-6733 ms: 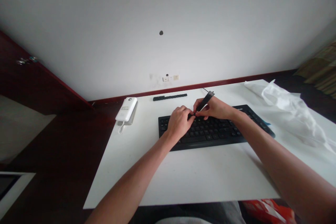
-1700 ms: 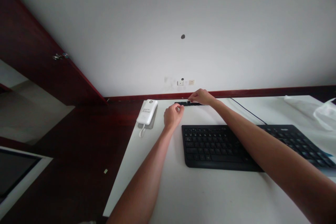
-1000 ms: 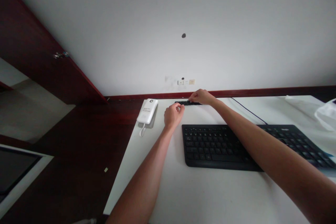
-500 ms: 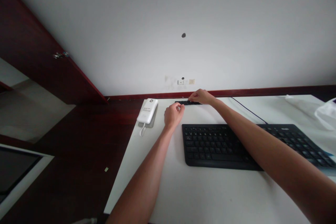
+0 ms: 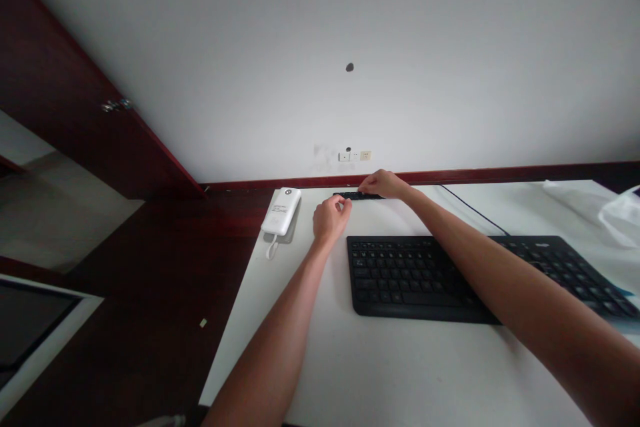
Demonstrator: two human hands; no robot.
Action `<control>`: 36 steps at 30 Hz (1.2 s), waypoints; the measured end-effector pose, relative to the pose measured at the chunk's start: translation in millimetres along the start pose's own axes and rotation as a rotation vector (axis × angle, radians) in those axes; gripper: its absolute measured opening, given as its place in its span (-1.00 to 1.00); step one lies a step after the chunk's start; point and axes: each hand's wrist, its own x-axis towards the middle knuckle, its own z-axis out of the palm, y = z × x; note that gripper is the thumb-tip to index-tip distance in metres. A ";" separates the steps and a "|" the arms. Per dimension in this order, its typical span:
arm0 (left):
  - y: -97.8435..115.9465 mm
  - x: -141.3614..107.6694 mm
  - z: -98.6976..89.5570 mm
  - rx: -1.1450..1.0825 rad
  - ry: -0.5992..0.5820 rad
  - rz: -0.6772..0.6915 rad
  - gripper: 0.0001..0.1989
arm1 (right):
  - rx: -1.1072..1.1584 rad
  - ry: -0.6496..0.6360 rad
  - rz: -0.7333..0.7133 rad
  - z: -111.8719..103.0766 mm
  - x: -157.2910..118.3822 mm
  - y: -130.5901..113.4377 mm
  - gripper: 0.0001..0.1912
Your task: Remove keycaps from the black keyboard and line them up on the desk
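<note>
A narrow black strip with small raised parts (image 5: 356, 195) lies along the far edge of the white table (image 5: 400, 367). At its left end is my left hand (image 5: 332, 219), thumb and fingertips pinched together; whatever is between them is too small to name. My right hand (image 5: 384, 184) bends over the strip farther right, its fingertips closed down on it and its palm hiding that end. Under my right forearm sits a black keyboard (image 5: 410, 277), partly covered. To the left of my left hand lies a white power bank (image 5: 282, 211) with a short looped cable.
A black cable (image 5: 475, 211) runs from the keyboard to the far edge. White plastic bag material (image 5: 620, 217) lies at the right. Wall sockets (image 5: 355, 156) are beyond the table, and a dark red door (image 5: 65, 80) stands at the left.
</note>
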 end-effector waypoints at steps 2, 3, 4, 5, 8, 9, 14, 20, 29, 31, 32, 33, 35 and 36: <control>-0.1 0.0 0.2 -0.004 0.003 -0.003 -0.72 | -0.001 0.005 0.008 -1.3 -0.8 -0.2 -0.74; 0.0 -0.2 0.2 -0.006 0.003 -0.004 -0.73 | -0.004 0.007 0.010 -2.3 -1.2 -0.2 -0.73; 0.1 -0.3 0.1 -0.009 0.004 -0.006 -0.73 | -0.009 0.010 0.011 -3.5 -1.4 -0.3 -0.72; 0.2 -0.5 0.0 -0.010 0.003 -0.007 -0.73 | -0.016 0.012 0.011 -5.1 -1.6 -0.4 -0.71; -0.6 -0.6 0.2 -0.011 0.000 -0.007 -0.73 | -0.035 0.033 0.013 -12.8 -2.0 -3.1 -0.72; -1.1 -0.5 0.4 -0.011 0.001 -0.003 -0.72 | -0.035 0.049 0.015 -16.9 -2.7 -5.3 -0.72; -2.5 0.4 0.7 -0.007 0.003 0.004 -0.72 | -0.107 0.077 -0.068 -49.1 -23.8 -30.8 -0.77; -2.2 -0.3 -0.9 0.000 -0.002 0.014 -0.71 | -0.202 0.030 -0.128 -87.0 -104.7 -57.9 -0.74; -3.1 -2.2 -0.7 -0.005 0.011 0.043 -0.71 | -0.352 0.048 -0.148 -75.5 -265.8 5.2 -0.58; -3.4 -2.6 -0.6 0.002 0.009 0.044 -0.71 | -0.395 0.024 -0.183 -67.4 -291.4 23.7 -0.37; -3.5 -2.9 -0.6 0.001 0.005 0.047 -0.71 | -0.416 0.044 -0.201 -64.2 -300.7 31.9 -0.29; -3.7 -3.3 -0.7 -0.002 0.000 0.052 -0.71 | -0.435 0.059 -0.200 -61.8 -307.7 38.9 -0.26; -4.0 -4.5 -1.1 -0.007 -0.005 0.060 -0.70 | -0.436 0.090 -0.190 -59.9 -315.5 48.5 -0.37; -4.1 -5.1 -1.5 -0.010 -0.007 0.067 -0.70 | -0.428 0.088 -0.177 -60.5 -316.9 50.9 -0.48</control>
